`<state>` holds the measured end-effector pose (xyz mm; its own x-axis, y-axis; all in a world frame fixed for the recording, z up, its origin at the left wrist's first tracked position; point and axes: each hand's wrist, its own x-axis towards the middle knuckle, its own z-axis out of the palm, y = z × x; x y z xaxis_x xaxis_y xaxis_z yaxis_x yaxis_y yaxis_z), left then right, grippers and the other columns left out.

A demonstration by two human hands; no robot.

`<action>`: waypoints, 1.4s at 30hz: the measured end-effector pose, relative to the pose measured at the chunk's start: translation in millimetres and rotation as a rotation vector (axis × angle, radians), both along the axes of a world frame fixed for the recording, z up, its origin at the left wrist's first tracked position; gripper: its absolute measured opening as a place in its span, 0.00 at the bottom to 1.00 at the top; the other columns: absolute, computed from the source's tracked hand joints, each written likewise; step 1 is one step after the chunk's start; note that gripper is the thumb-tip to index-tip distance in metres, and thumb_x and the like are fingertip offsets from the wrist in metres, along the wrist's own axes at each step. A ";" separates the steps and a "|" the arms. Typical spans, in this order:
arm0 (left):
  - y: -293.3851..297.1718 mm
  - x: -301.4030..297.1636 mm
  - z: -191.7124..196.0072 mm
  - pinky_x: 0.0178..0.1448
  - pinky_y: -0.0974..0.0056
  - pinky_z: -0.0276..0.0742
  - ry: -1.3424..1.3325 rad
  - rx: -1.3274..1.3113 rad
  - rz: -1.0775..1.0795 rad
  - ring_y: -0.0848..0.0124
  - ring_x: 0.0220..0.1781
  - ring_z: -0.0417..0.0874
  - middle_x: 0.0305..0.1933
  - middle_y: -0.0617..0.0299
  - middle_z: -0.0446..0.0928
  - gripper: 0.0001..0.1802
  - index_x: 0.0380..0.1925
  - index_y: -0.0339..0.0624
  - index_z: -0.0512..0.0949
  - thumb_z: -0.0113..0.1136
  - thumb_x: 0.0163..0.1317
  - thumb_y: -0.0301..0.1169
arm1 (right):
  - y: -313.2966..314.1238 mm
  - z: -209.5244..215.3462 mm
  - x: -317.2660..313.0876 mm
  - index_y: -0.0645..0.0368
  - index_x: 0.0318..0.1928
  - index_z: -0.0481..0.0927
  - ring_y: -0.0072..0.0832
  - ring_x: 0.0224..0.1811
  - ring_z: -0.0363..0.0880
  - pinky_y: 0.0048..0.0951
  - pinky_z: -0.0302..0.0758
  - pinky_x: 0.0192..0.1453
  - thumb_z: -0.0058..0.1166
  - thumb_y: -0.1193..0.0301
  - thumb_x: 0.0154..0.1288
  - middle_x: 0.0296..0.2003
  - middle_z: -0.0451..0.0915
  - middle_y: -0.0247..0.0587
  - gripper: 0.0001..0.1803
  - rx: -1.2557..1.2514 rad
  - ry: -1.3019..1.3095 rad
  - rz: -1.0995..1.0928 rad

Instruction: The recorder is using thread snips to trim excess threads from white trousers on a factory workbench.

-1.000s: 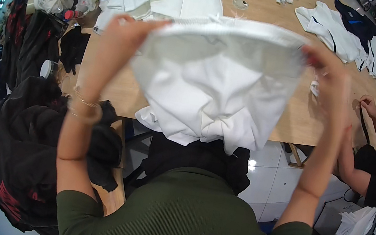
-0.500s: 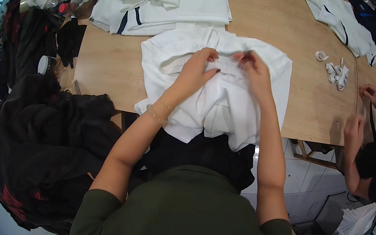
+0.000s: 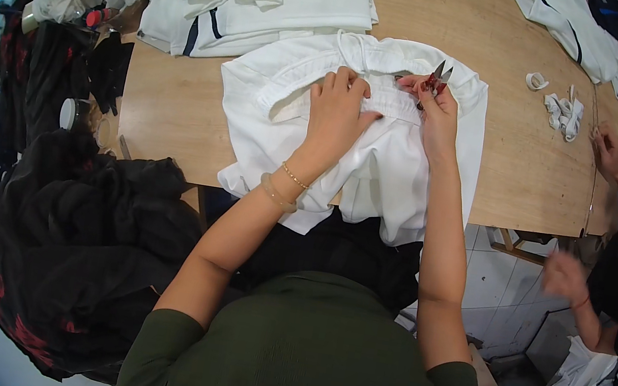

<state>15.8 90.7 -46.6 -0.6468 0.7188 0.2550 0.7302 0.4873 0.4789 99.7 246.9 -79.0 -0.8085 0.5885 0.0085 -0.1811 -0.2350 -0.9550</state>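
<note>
White elastic-waist pants [image 3: 380,152] lie on the wooden table in front of me, their lower part reaching the near edge. The gathered waistband is spread, with a white drawstring at its far side. My left hand [image 3: 338,113] has its fingers bent over the near side of the waistband, thumb against the fabric, holding it. In my right hand [image 3: 440,123] is a small pair of red-handled thread snips [image 3: 438,78], blades pointing up and away. That hand is over the right part of the waistband, its fingertips close to the gathered fabric.
Folded white garments [image 3: 305,14] with dark stripes are stacked at the far left. White cord bundles [image 3: 564,114] lie on the right of the table [image 3: 521,178]. A dark garment heap [image 3: 83,238] fills the left side. A co-worker's hand [image 3: 567,276] is at right.
The snips now show clearly, blades up, as my right hand has shifted slightly right. My left hand has moved a little right along the waistband. A co-worker's nearer hand dropped below the table edge.
</note>
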 end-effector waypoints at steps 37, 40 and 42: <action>-16.1 -57.4 21.5 0.32 0.65 0.70 -0.437 0.574 0.392 0.70 0.28 0.75 0.28 0.57 0.75 0.04 0.32 0.35 0.74 0.56 0.61 0.25 | 3.4 3.3 0.4 0.60 0.33 0.72 0.28 0.46 0.76 0.30 0.68 0.58 0.42 0.75 0.69 0.39 0.81 0.42 0.06 -0.031 0.006 0.006; -11.4 -46.4 33.2 0.32 0.65 0.72 -0.368 0.567 0.319 0.69 0.27 0.76 0.28 0.57 0.75 0.04 0.33 0.35 0.74 0.56 0.62 0.25 | 3.1 5.0 0.8 0.60 0.33 0.72 0.29 0.46 0.76 0.30 0.68 0.58 0.42 0.75 0.69 0.39 0.81 0.42 0.07 -0.047 0.009 0.011; 0.1 -30.9 30.4 0.34 0.62 0.73 -0.263 0.438 0.041 0.64 0.28 0.76 0.32 0.55 0.74 0.06 0.33 0.35 0.73 0.60 0.57 0.24 | 3.8 1.2 0.4 0.60 0.33 0.72 0.28 0.46 0.76 0.29 0.68 0.58 0.42 0.75 0.69 0.39 0.81 0.42 0.07 -0.052 0.021 0.016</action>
